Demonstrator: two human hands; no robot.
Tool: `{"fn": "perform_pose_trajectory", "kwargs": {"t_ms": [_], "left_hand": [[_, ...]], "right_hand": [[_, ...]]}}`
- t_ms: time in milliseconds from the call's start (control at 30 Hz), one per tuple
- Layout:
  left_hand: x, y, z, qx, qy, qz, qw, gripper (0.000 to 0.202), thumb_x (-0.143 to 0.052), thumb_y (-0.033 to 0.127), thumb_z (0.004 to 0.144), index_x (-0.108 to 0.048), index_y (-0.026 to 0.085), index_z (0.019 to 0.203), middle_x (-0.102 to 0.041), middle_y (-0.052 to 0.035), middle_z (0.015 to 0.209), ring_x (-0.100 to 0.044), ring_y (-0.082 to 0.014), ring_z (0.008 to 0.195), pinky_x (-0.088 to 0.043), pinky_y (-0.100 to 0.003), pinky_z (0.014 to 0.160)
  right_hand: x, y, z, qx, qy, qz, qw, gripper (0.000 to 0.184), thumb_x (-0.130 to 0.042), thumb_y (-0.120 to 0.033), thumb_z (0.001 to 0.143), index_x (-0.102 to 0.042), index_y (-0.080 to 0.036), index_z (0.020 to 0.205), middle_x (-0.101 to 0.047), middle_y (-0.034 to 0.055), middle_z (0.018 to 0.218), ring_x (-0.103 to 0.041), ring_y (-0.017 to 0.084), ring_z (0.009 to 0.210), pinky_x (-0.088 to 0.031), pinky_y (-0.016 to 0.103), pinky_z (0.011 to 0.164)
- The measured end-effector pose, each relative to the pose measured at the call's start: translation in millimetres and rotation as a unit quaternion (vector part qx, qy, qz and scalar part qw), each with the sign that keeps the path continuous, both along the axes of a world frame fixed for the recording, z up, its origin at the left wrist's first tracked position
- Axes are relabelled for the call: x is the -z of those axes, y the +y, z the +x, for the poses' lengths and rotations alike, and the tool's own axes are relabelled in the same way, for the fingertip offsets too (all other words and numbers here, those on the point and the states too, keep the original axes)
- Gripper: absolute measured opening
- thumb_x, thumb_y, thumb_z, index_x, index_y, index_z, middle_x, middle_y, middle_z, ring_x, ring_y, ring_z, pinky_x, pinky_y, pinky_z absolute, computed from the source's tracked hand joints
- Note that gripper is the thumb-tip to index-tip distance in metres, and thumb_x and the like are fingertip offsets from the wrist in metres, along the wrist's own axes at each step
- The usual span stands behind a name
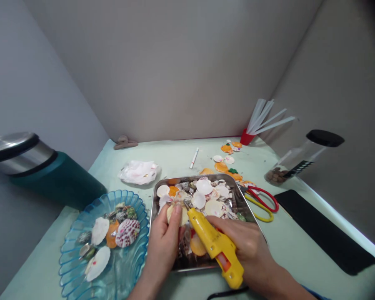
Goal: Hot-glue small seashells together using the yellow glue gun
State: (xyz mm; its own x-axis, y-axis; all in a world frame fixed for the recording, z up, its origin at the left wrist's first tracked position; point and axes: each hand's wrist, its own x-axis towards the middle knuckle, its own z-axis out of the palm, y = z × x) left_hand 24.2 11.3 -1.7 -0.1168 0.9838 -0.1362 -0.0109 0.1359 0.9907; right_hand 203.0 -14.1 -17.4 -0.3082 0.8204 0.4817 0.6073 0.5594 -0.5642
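Observation:
My left hand (164, 233) pinches a pale yellow seashell (181, 213) between thumb and fingers, above a metal tray. In my right hand (246, 246) is a yellow hot glue gun (211, 237), its fingers wrapped round the handle. The gun's metal nozzle (188, 203) points up and left, right at the shell's edge; whether it touches cannot be made out. Beneath both hands the metal tray (153, 204) holds many loose shells, white, orange and speckled. A black cord (226, 293) shows below the gun.
On the left are a scalloped blue plate (125, 275) with shells and a green bottle (62, 179). Behind lie a plastic-wrapped bundle (139, 172) and a marker (194, 158). To the right are scissors (264, 202), a black strip (326, 229), a clear bottle (295, 162) and a red cup (246, 137) of glue sticks.

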Motion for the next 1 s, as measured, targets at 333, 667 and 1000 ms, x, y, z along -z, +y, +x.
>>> {"fn": "perform_pose_trajectory", "kwargs": {"t_ms": [333, 667, 1000], "left_hand": [[-6.5, -3, 3, 0.014, -0.037, -0.038, 0.999, 0.033, -0.062, 0.049, 0.073, -0.054, 0.017, 0.072, -0.049, 0.0026, 0.068, -0.045, -0.0098, 0.06, -0.039, -0.016, 0.049], [-2.7, -1, -1, 0.06, 0.011, -0.031, 0.998, 0.035, -0.06, 0.052, 0.074, -0.052, 0.018, 0.066, -0.047, 0.0035, 0.061, -0.042, -0.0097, 0.054, -0.036, -0.018, 0.046], [-6.3, -3, 3, 0.03, 0.041, 0.009, 0.999, 0.037, -0.059, 0.053, 0.074, -0.053, 0.018, 0.062, -0.05, 0.0022, 0.059, -0.044, -0.012, 0.056, -0.036, -0.021, 0.049]], "right_hand": [[-6.8, -2, 0, -0.029, 0.052, -0.067, 0.996, 0.031, -0.059, -0.037, 0.084, -0.062, -0.017, 0.107, -0.072, 0.0064, 0.084, -0.067, 0.019, 0.068, -0.052, 0.026, 0.064], [-13.0, 0, -1, -0.043, 0.102, -0.107, 0.988, 0.019, -0.058, -0.028, 0.084, -0.065, -0.019, 0.099, -0.071, 0.0025, 0.082, -0.068, 0.017, 0.072, -0.053, 0.022, 0.068], [-14.0, 2, -2, -0.043, 0.118, -0.103, 0.987, 0.019, -0.061, -0.025, 0.08, -0.065, -0.018, 0.097, -0.068, 0.0005, 0.073, -0.068, 0.018, 0.071, -0.053, 0.023, 0.069]]}}
